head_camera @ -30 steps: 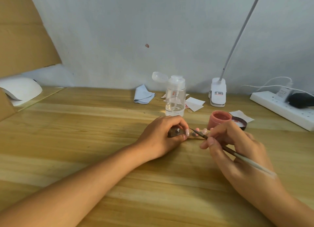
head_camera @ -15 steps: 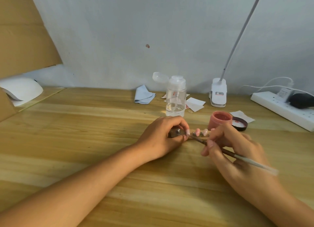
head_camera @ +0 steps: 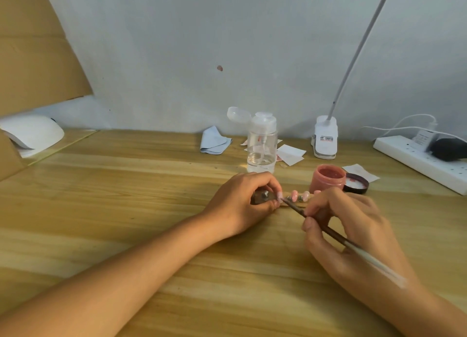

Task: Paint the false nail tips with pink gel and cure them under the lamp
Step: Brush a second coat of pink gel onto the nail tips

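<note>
- The row of small pink false nail tips (head_camera: 300, 196) is being kept low over the wooden tabletop (head_camera: 126, 197), between the two hands and just in front of the open pink gel jar (head_camera: 327, 179).
- The dark metal-studded holder end (head_camera: 264, 197) is being clasped in the grip of the left hand (head_camera: 242, 203), whose fingers are curled round it.
- A thin brown-handled brush (head_camera: 328, 229) is being pinched in the grip of the right hand (head_camera: 346, 225); its tip is being pressed by the tip nearest the left fingertips.
- Compared with a second ago, the right hand is being held lower and nearer the person, the brush tip has shifted left, and more pink tips are being shown.
- Behind, a clear pump bottle (head_camera: 261, 147), a folded pale blue cloth (head_camera: 214, 141), a black jar lid (head_camera: 356, 184), a white clip lamp base (head_camera: 326, 137) and a white power strip (head_camera: 417, 160) are being carried by the tabletop.
- A white domed curing lamp (head_camera: 32, 134) is being partly hidden by brown cardboard (head_camera: 32, 46) at far left, before a pale grey wall (head_camera: 202, 46).
</note>
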